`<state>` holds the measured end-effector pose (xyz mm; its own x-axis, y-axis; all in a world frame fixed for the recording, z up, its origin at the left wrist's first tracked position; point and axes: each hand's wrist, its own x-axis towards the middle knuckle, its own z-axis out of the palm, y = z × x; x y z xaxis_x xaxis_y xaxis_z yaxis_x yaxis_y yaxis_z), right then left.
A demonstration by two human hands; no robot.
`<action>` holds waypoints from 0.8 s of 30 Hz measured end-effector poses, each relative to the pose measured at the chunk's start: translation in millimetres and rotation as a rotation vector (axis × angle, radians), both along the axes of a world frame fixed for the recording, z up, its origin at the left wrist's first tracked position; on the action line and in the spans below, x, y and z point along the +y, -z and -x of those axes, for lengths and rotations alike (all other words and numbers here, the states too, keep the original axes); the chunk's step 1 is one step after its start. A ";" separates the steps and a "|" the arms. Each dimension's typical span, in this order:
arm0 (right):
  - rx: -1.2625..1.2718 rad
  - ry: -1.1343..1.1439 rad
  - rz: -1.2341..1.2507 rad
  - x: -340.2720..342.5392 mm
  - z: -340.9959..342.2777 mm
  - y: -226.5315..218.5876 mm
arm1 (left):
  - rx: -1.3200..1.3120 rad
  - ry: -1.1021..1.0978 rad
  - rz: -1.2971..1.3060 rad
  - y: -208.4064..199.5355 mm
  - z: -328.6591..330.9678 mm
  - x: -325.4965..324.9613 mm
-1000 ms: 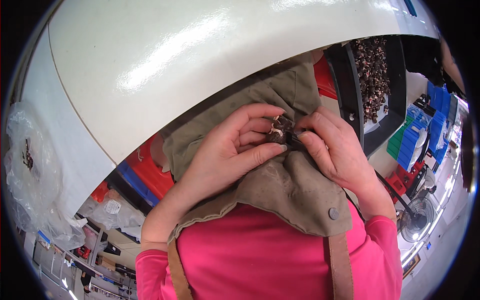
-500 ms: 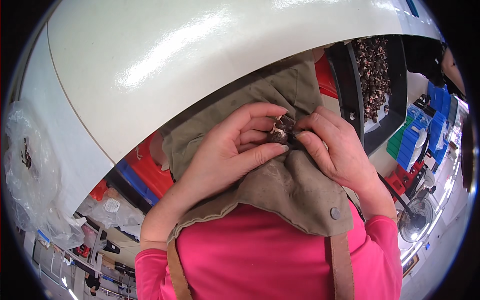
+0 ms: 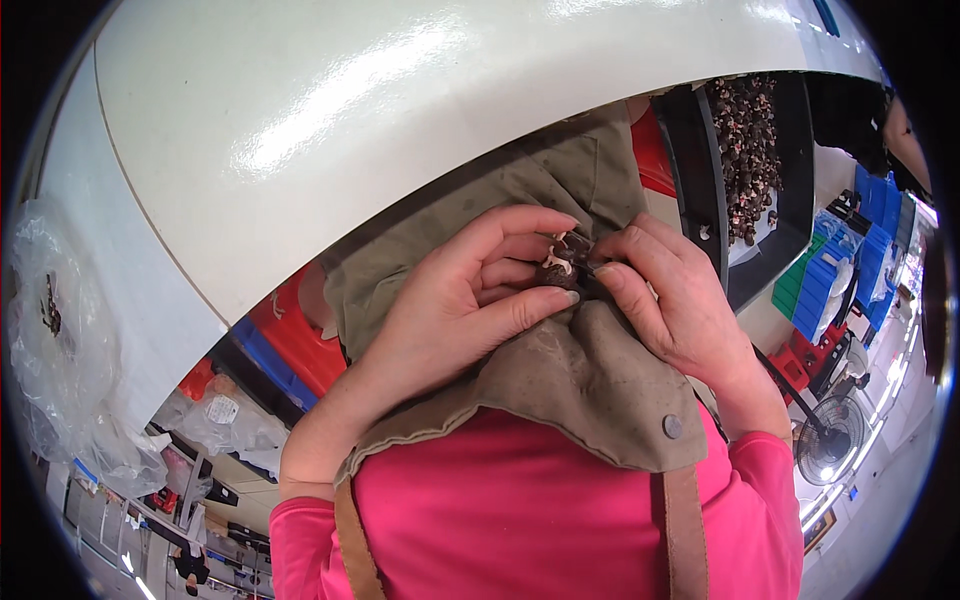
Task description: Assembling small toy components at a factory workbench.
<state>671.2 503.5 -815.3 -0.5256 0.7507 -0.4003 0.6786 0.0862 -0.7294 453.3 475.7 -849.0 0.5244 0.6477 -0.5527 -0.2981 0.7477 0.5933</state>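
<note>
My left hand holds a small dark brown piece with pale pink parts between thumb and fingers, above my lap. From the other side my right hand meets it, thumb and forefinger pinched together at its right edge. Something dark shows at those fingertips, too small and shaded to name. Under both hands spreads an olive-brown apron, bunched up just below the piece.
A white table curves across in front of me. At right stands a black tray with many small brown-and-pink pieces. Clear plastic bags lie at left. Red plastic shows below the table edge. Blue bins and a fan are farther right.
Both hands stay in nearly the same place and grip. The small piece between them has shifted only very slightly.
</note>
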 end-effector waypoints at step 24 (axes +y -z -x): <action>-0.011 0.076 -0.150 -11.5 1.7 17.6 | -0.038 -0.054 0.004 10.7 -3.9 -5.7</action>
<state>669.4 492.0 -832.9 -0.4610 0.8401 -0.2859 0.6952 0.1416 -0.7048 457.2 470.0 -859.7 0.5094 0.6736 -0.5356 -0.3609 0.7322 0.5776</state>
